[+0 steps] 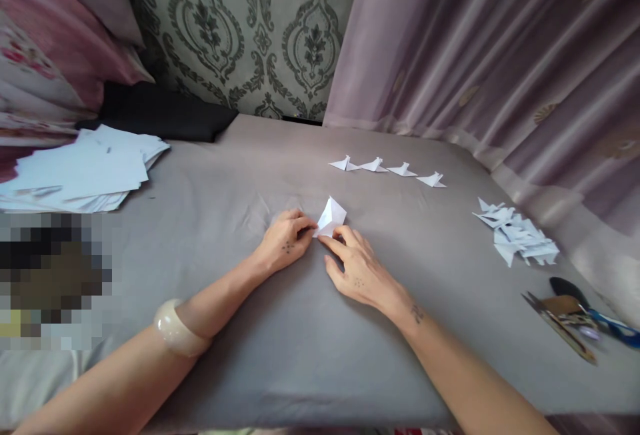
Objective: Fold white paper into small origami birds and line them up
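Observation:
A small folded white paper [331,219] with a pointed top stands out against the grey cloth in the middle of the table. My left hand [290,238] has its fingers closed on the lower left corner of the paper. At the lower right edge, my right hand [357,265] holds the paper with curled fingers, its thumb set a little apart. The fingertips of both hands partly cover the bottom of the paper. Beyond them, several folded paper birds [401,169] sit in a row.
A stack of white paper sheets [95,165] lies at the left by a black cloth [165,111]. To the right are a heap of folded white papers [523,231] and several tools, including blue-handled scissors [615,327]. A purple curtain [450,41] borders the grey tablecloth [260,168].

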The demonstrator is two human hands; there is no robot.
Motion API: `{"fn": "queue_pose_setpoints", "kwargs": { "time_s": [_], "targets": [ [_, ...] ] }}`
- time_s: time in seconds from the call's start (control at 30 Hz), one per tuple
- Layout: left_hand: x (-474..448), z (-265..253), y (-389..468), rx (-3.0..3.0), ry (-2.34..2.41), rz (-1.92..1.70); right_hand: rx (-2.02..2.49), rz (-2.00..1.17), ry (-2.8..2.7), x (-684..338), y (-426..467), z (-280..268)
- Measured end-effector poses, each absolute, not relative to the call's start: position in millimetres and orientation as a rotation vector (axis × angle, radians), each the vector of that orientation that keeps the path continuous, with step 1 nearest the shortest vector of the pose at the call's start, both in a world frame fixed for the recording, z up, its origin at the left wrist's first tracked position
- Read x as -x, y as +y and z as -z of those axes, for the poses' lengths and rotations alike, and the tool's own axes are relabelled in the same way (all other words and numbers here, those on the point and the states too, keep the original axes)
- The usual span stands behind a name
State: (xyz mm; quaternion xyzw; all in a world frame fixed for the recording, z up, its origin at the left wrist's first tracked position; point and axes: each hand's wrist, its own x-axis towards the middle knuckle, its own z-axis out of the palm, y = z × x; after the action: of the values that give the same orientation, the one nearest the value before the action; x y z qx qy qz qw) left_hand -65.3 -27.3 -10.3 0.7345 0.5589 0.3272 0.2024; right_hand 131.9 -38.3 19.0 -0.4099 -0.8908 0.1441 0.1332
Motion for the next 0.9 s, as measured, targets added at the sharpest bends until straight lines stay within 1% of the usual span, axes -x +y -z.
{"fn": "queue_pose_setpoints", "kwargs": {
  "time_s": [0.1, 0.27, 0.43, 0.6, 0.73, 0.9],
  "targets": [
    [68, 14, -24, -2.126, 1.546, -0.879, 1.126, -0.457, -2.554, -139, -37, -17],
    [68, 6, -8, -2.216, 1.538, -0.704, 1.116, -0.467, -2.441, -147, -39, -10],
    [62, 7, 3, -2.265, 1.483, -0.751, 1.210, -0.437, -2.269, -152, -38, -1],
    [59, 13, -2, -2.284, 1.364, -0.828, 1.413, -0.419, -2.021, -148, -37, 2],
    [59, 12, -6, -2.311, 1.296, -0.818, 1.508, -0.356, -1.972, -144, -31, 1],
    [59, 10, -9, -2.682, 1.236, -0.801, 1.505, -0.454, -1.888, -157, -13, 3]
  ]
}}
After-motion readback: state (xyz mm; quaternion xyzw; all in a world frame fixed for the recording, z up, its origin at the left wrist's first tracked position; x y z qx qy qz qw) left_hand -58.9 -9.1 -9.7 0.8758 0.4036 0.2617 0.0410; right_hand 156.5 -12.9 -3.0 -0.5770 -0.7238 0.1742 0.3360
